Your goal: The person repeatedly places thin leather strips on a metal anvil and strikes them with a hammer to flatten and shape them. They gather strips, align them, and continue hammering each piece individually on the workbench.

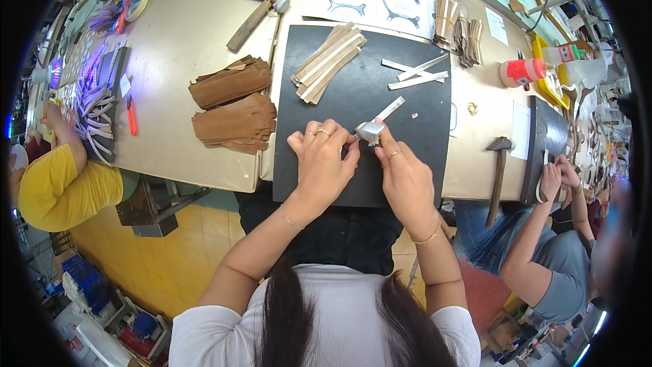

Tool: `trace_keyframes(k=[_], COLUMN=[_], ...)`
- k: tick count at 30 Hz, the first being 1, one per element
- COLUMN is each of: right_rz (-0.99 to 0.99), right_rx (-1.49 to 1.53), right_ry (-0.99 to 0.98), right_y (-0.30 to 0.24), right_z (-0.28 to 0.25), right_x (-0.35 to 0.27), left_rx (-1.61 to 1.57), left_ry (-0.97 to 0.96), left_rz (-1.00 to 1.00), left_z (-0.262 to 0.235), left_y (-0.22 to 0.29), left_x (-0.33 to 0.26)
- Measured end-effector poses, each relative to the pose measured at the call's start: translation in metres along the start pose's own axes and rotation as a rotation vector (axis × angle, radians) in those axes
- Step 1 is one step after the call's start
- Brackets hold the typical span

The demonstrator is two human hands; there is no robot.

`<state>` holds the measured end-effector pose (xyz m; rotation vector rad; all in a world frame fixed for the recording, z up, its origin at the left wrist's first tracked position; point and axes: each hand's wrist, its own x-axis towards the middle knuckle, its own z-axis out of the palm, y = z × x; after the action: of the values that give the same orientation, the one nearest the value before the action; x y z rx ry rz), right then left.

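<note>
- On the black cutting mat (360, 88) at the near edge of the counter (183, 47), both hands meeting over one pale strip (388, 110) of thin material.
- Left hand (320, 156) curled and pressing down just left of the strip's near end, fingertips bent onto the mat (what lies under them: cannot tell).
- Right hand (407, 180) clenched around a small silver tool (371, 130), tip set on the strip's near end.
- Strip lying just ahead of both hands, angled away up and to the right, near end between the thumbs.
- Best done, by judgement, with firm downward pressure from the left hand and a short, steady stroke of the tool, fingers kept clear of its tip.
- Farther back on the mat: a fanned bundle of tan strips (329, 61) and a few loose pale strips (415, 73).
- Left of the mat, two stacks of brown pieces (232, 105); a hammer (500, 171) to the right.
</note>
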<state>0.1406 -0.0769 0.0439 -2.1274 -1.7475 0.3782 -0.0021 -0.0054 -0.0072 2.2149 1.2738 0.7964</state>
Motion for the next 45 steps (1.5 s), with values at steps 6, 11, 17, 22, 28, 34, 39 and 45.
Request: trace_keyframes(k=[6,11,17,22,28,34,39,45], right_rz=[-0.016,-0.002,-0.022,-0.025,-0.038,-0.066,-0.022,-0.038], right_rx=[0.137,0.000,-0.030,0.132,0.025,0.121,-0.057,0.098], right_ry=[0.133,0.010,0.021,0.107,0.034,0.175,-0.012,0.096], right_y=[0.001,0.001,0.002,-0.006,-0.004,-0.005,-0.005,-0.009], right_z=[0.003,0.009,0.004,-0.002,0.001,0.003,0.006,0.000], right_x=[-0.007,-0.009,-0.006,-0.009,-0.002,-0.009,-0.008,-0.009], left_rx=[0.010,-0.009,-0.009,0.001,0.023,0.024,0.008,0.019], left_ry=[0.002,-0.008,0.007,0.015,-0.004,0.016,0.015,0.017], left_rz=[-0.006,-0.087,-0.080,-0.070,-0.062,-0.049,-0.041,-0.028], left_z=[0.001,-0.007,-0.006,-0.005,-0.005,-0.004,-0.010,-0.010], left_y=[-0.001,-0.006,-0.005,-0.003,-0.002,-0.003,-0.010,-0.012], left_x=[-0.005,-0.008,-0.009,-0.008,-0.009,-0.011,-0.013,-0.013])
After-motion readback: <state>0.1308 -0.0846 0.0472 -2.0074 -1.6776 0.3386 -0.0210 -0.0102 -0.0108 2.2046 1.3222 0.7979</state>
